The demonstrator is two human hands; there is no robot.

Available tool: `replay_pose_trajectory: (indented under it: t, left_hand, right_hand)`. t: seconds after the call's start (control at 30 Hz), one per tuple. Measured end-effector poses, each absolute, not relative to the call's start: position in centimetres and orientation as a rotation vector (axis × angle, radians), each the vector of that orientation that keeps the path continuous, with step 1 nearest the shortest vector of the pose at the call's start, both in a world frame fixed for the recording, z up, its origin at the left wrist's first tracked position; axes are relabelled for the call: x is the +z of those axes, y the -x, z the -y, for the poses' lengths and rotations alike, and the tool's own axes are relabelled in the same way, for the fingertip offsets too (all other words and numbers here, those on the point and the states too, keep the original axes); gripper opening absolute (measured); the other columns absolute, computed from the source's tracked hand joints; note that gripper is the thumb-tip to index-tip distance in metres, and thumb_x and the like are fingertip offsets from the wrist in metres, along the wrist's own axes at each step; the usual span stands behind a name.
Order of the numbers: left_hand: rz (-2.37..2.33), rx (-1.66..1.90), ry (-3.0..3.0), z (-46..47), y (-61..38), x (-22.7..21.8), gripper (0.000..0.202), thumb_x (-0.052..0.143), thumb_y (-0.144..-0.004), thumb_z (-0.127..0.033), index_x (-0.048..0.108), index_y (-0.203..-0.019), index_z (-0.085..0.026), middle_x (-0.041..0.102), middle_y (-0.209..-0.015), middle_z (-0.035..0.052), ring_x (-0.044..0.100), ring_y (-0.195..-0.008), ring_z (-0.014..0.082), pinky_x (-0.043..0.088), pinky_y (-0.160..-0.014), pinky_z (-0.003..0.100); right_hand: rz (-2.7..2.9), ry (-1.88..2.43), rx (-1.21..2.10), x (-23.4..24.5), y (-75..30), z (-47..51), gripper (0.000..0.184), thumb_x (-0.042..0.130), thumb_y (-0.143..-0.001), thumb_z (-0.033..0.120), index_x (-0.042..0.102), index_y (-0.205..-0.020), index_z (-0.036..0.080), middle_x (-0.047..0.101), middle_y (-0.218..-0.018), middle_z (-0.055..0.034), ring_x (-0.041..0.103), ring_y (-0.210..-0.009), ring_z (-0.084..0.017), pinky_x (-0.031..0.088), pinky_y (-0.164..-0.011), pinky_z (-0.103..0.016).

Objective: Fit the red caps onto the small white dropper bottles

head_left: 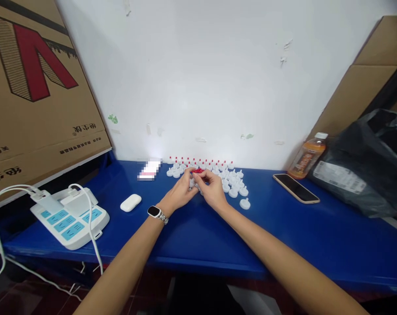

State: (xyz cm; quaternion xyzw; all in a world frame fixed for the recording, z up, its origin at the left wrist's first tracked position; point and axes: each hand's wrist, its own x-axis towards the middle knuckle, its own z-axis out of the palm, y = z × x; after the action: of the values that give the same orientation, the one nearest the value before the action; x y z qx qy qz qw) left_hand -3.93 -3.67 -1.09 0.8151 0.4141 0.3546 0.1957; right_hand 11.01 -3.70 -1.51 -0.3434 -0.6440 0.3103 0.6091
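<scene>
Carton (54,109) — "绝尘侠" — upside down.

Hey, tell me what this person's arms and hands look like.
No glove shows on the left hand or the right hand, and no sleeve on either forearm. The left wrist wears a black-faced, rounded-rectangular wristwatch with a pale case and silver-coloured, metal-looking link band. The right wrist is bare.

Looked forward and down from the wearer's head, over the forearms (132,258), close above the blue table (191,236), and faced the white wall (198,87) behind it.
</scene>
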Motion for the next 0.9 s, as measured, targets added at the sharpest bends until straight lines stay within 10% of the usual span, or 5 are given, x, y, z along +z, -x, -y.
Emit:
replay_pose_trajectory:
  t: [0.43, 0.7, 0.9]
  left_hand:
    - [-1.178, 1.066, -2.168, 3.9, 2.6, -0.9, 0.057, 0.051, -0.088, -0.023, 0.028, -0.140, -0.019, 0.066, -0.107, 0.0060, 0.056, -0.060, 0.0092, 0.050, -0.068, 0.027]
    - [-1.185, 1.193, -2.462, 3.0, 1.7, -0.3, 0.053, 0.059, -0.089, -0.032, 0.042, -0.138, -0.021, 0.058, -0.124, 0.0101, 0.054, -0.117, 0.0239, 0.043, -0.105, 0.040]
    - [-1.162, 0.828, -2.645, 2.0, 3.1, -1.4, 0.023, 0.047, -0.097, -0.031, 0.064, -0.110, -0.024, 0.066, -0.113, 0.0053, 0.056, -0.108, 0.0230, 0.045, -0.097, 0.040]
  right_hand:
    - [1.502, 0.799, 0.808, -1.0, -11.7, 3.0, 0.025, 0.065, -0.083, 0.044, 0.060, -0.074, 0.021, 0.064, -0.073, -0.0012, 0.058, -0.068, -0.016, 0.048, -0.067, -0.029]
    - [1.405, 0.887, 0.515, 1.6, -15.7, 1.5, 0.016, 0.061, -0.082, 0.034, 0.052, -0.077, 0.022, 0.055, -0.066, 0.0026, 0.052, -0.061, -0.014, 0.043, -0.061, -0.027]
    - [1.837, 1.185, 0.230, 0.4, -17.3, 0.7, 0.007, 0.056, -0.079, 0.018, 0.054, -0.074, 0.022, 0.063, -0.070, 0.0001, 0.056, -0.072, -0.018, 0.040, -0.072, -0.030]
